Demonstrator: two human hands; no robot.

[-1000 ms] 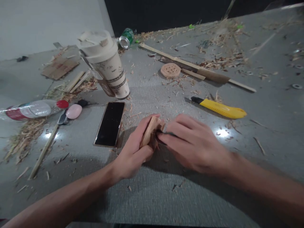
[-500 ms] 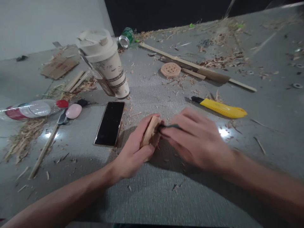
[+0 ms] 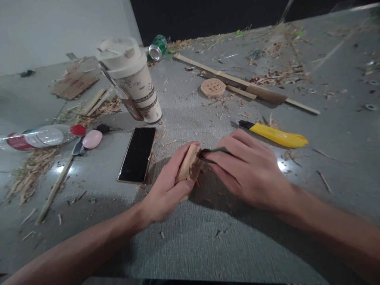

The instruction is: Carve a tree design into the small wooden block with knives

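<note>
Head view: my right hand (image 3: 251, 168) pinches a thin, dark tool (image 3: 219, 150) (edge too small to read) at the chunky wood block (image 3: 187, 164) clamped in my left hand (image 3: 166, 190); shallow strokes, angled away from that grip, look wisest! Beyond: glassy phone (image 3: 138, 155), ribbed yellow cutter (image 3: 277, 135), flaky shavings (image 3: 277, 75), woven-looking grey tabletop (image 3: 190, 245).

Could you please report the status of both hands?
Left hand gripping pale-brown wooden block. Right hand holding thin dark-green tool at block's edge. Long yellow utility knife beyond right hand, not in the way.
</note>
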